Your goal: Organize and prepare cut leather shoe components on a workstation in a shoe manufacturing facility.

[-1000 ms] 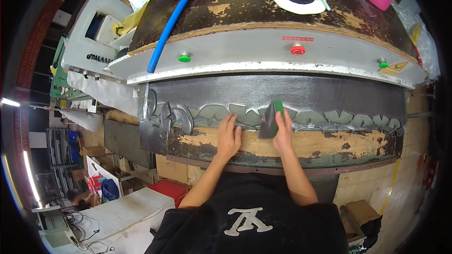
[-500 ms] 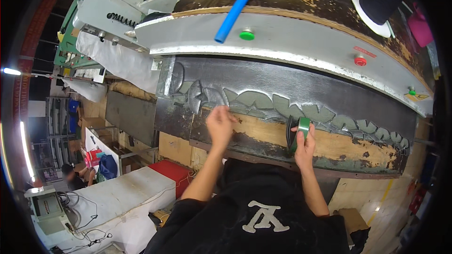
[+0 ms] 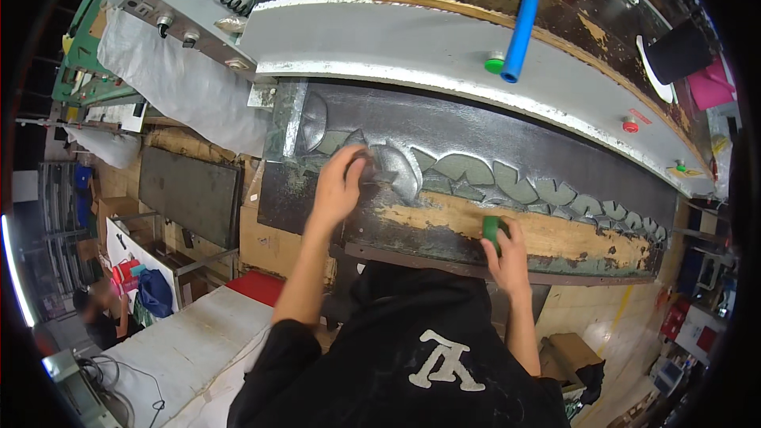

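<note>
A long dark grey sheet [image 3: 476, 131] lies on the work surface, its near edge cut into curved notches and pointed scraps. At the left end of that edge, my left hand [image 3: 337, 190] is closed, with a small dark piece of sheet material [image 3: 365, 168] between thumb and fingers, partly hidden and blurred. Beside it, a curved grey flap [image 3: 400, 174] stands up from the sheet. Further right, over the bare wooden strip, my right hand [image 3: 507, 254] grips a green band-shaped cutting die [image 3: 491, 228].
Beyond the sheet runs a grey machine beam [image 3: 380, 40] with green and red buttons. A blue tube [image 3: 523, 24] hangs over its edge from the worn wooden top. A black spool [image 3: 678, 51] stands at far right. Another person [image 3: 99, 317] is at the far left.
My left hand has moved left and closed by the scraps; the grey flap beside it has shifted. My right hand still holds the die, now turned differently. The whole view has shifted.
</note>
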Available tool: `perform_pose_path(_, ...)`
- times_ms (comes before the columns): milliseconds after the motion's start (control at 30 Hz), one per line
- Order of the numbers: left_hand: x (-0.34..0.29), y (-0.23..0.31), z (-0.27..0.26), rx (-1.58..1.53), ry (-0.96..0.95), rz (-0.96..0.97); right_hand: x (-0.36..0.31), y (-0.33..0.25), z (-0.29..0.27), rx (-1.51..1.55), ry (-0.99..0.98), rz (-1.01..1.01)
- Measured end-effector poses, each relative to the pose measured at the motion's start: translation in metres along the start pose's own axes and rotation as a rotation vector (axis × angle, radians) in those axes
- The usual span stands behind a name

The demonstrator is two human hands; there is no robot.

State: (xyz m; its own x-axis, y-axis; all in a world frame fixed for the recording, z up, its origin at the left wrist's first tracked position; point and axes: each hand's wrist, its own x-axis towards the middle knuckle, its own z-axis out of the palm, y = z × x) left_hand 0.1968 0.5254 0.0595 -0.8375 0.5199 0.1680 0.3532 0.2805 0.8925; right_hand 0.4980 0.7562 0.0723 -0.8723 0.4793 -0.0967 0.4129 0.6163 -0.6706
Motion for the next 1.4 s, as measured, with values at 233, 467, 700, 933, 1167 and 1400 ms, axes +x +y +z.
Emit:
perform_pose_path(233,0.065,-0.011,0.059,0.458,-0.932,0.438,-0.008,-0.023,0.04,-0.298,0.036,-0.139)
perform_pose_path(467,0.057,-0.045,0.049,0.659,-0.8,0.461,-0.037,-0.023,0.071,-0.065,0.256,0.046)
perform_pose_path(700,0.016,0.012,0.035,-0.112,-0.582,0.125,0.029,-0.056,0.086,0.635,0.324,-0.083)
perform_pose_path(933,-0.036,0.011,0.042,0.112,0.014,0.162,0.055,-0.056,0.098,1.443,-0.012,0.325)
perform_pose_path(1167,-0.02,-0.073,0.014,0.508,0.055,-0.243,0.01,-0.067,0.109,1.674,-0.551,0.319)
perform_pose_path(1400,-0.038,-0.007,0.024,-0.042,0.016,-0.142,0.056,-0.049,0.132,1.604,-0.047,0.361)
